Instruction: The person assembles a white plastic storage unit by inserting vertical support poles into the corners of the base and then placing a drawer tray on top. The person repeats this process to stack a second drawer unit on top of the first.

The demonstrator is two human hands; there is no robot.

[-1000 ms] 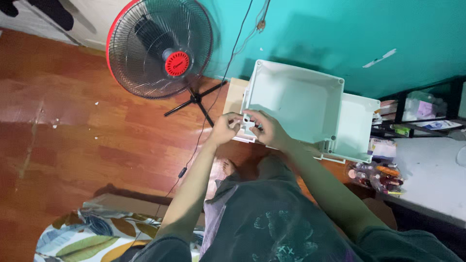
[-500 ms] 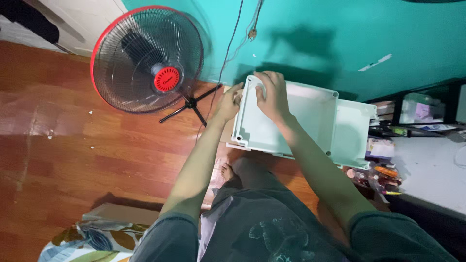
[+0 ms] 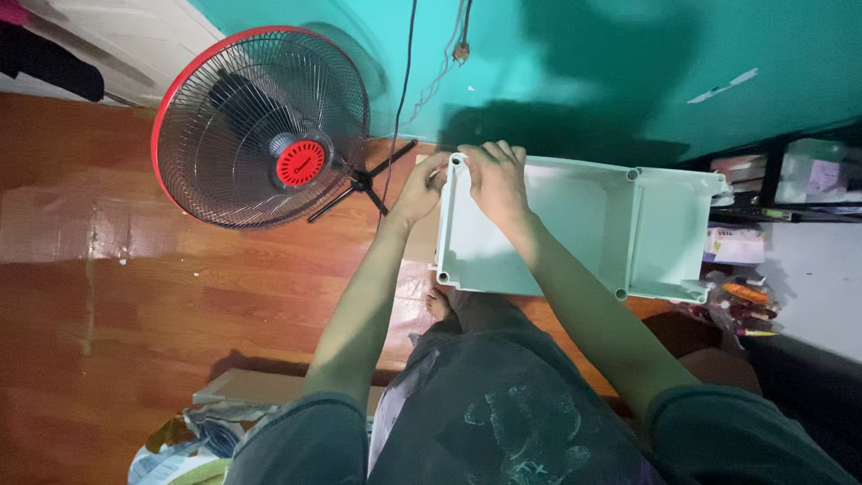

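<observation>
While both arms reach forward, right hand (image 3: 496, 182) and left hand (image 3: 420, 187) clasped onto pale box (image 3: 584, 229) corner.

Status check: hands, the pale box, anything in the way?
Left hand on the pale box outer corner. Right hand over its rim, inside. Standing fan close by, apart.

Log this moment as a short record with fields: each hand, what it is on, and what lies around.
left hand: outside the box's left wall, at the top left corner
right hand: laid over the top left rim, fingers curled on the edge
box: pale plastic enclosure, open side up, nothing seen inside
fan: red-rimmed standing fan, left of the box
floor: glossy reddish wood
wall: teal
</observation>
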